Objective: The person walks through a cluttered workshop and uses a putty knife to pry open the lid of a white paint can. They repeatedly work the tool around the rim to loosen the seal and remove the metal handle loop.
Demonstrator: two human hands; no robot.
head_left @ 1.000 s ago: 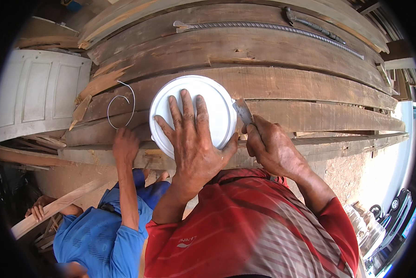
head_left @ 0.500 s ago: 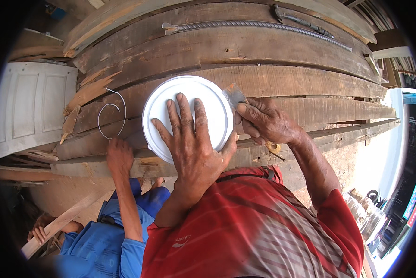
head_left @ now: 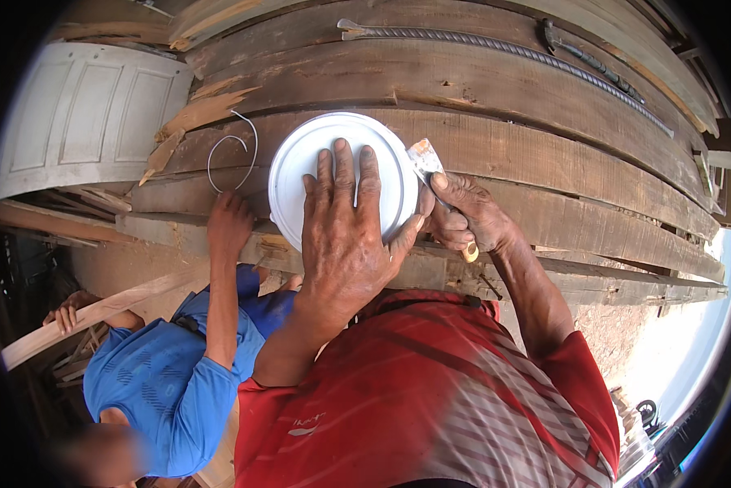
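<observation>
A round white bucket [head_left: 386,146] with its lid on stands at the near side of the planks. My left hand [head_left: 345,211] lies flat on top of the lid, fingers stretched out and apart, thumb over the right side of the rim. My right hand [head_left: 471,207] is closed around a putty knife [head_left: 424,159] just right of the bucket. Its metal blade, smeared with pale and orange residue, points up beside the rim. The end of its yellowish handle shows below my fingers; the rest of the handle is hidden in my grip.
Long rough planks [head_left: 504,146] form the work surface. A ribbed steel bar [head_left: 487,45] and a hammer [head_left: 593,61] lie at the far side. A bent white wire [head_left: 254,146] is left of the bucket. A person in blue [head_left: 162,366] holds a wooden board [head_left: 109,313] at left.
The view has shifted and turned slightly. The putty knife's blade has tilted, now showing its smeared face. My left hand stays on the lid.
</observation>
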